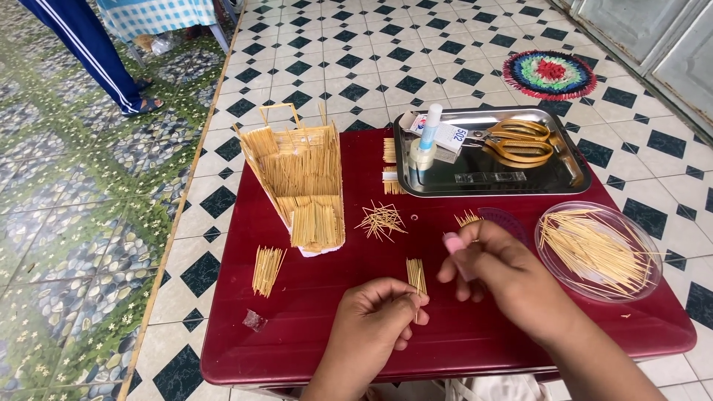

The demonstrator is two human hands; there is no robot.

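Observation:
My left hand [377, 316] pinches a small flat row of toothpicks [416, 275] resting on the dark red table [312, 327]. Just to its right, my right hand [496, 269] grips a small pink object [454, 243], whose kind I cannot tell. A toothpick model of a house [301, 182] stands at the table's left. In front of my hands lie a loose heap of toothpicks [381, 220] and another small bundle [467, 217].
A steel tray [549, 177] at the back holds yellow scissors [518, 141], a glue bottle [425, 141] and a small box. A clear bowl of toothpicks [596, 249] sits at the right. Another toothpick panel [267, 269] lies at the left. A person's leg [93, 52] stands far left.

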